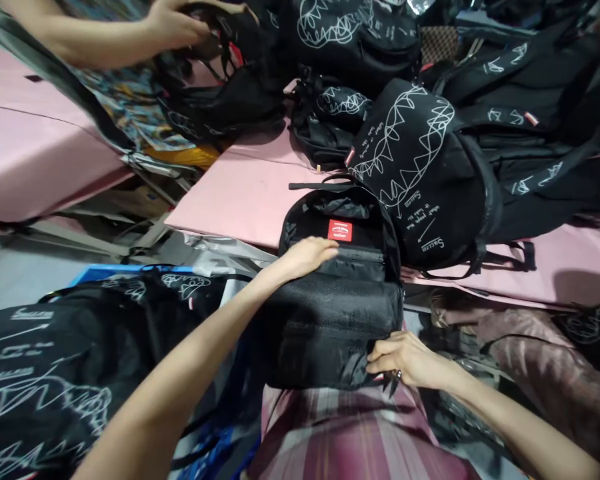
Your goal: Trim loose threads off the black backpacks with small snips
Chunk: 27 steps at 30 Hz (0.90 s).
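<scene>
Handling an open black backpack [330, 313], spread just below the centre, with its lower end over the plaid lap [350, 433] and its upper end, toward twelve o'clock, on the pink worktop [250, 190]. Laying the left hand [310, 257] flat inside, toward the bag's eleven o'clock, with fingers extended; pinching the rim between four and five o'clock with the curled right hand [403, 357]. Probably light, soft and floppy, with a slick lining and little to break; best gripped by the firmer zipped rim on both sides. Counting one open backpack, one red label [340, 230] inside, one doodled backpack [425, 173] just beside at two o'clock, and one co-worker's hand [177, 27] at eleven; cannot count the overlapping bags [525, 87] beyond.
</scene>
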Motion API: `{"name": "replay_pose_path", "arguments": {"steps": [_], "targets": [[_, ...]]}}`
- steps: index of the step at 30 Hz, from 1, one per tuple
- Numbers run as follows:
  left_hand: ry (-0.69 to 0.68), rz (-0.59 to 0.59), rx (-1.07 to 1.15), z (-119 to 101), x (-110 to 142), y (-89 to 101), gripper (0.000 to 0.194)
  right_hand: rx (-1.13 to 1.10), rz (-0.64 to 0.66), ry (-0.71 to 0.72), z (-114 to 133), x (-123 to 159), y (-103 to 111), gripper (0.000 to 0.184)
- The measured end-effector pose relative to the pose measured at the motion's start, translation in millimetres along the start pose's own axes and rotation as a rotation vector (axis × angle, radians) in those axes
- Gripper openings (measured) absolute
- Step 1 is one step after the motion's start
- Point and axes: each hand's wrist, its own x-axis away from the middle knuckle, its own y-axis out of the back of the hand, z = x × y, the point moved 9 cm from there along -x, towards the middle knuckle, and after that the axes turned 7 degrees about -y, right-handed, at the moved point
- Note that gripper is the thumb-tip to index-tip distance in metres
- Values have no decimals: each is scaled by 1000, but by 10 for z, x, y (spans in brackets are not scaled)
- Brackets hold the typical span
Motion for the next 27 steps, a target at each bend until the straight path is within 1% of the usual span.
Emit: {"name": "replay_pose_path", "arguments": {"steps": [1,2,3,4,5,7,9,12,14,16,19,20,22,24,27], "targets": [[25,169,-47,23,-72,-279,44,-8,9,-15,-28,51,12,40],[68,287,-96,74,-86,-494,49,-29,16,-36,-61,107,28,41],[109,348,-142,129,-64,-636,55,-64,21,-61,-98,164,46,40],[135,365,-181,170,-25,-720,61,-111,20,-88,-139,217,68,39],[143,346,-215,192,20,-754,65,-167,10,-113,-178,259,96,36],[147,272,-279,205,110,-742,70,-296,-44,-144,-237,297,185,26],[171,220,-307,213,166,-709,73,-390,-178,-166,-283,277,342,20],[245,209,-265,268,167,-706,73,-377,-430,-201,-348,234,575,18],[294,200,-242,317,151,-709,72,-333,-547,-234,-426,254,634,19],[331,186,-252,358,149,-705,71,-350,-683,-311,-596,378,662,21],[378,182,-276,411,170,-709,69,-446,-926,-503,-915,733,678,22],[388,183,-280,422,173,-711,68,-485,-975,-547,-981,832,669,22],[386,185,-279,419,164,-712,67,-559,-1014,-586,-1035,942,653,22],[368,193,-277,388,153,-715,65,-615,-1033,-588,-1019,972,669,22],[364,193,-299,311,192,-690,64,-641,-1065,-576,-949,949,753,21]]}}
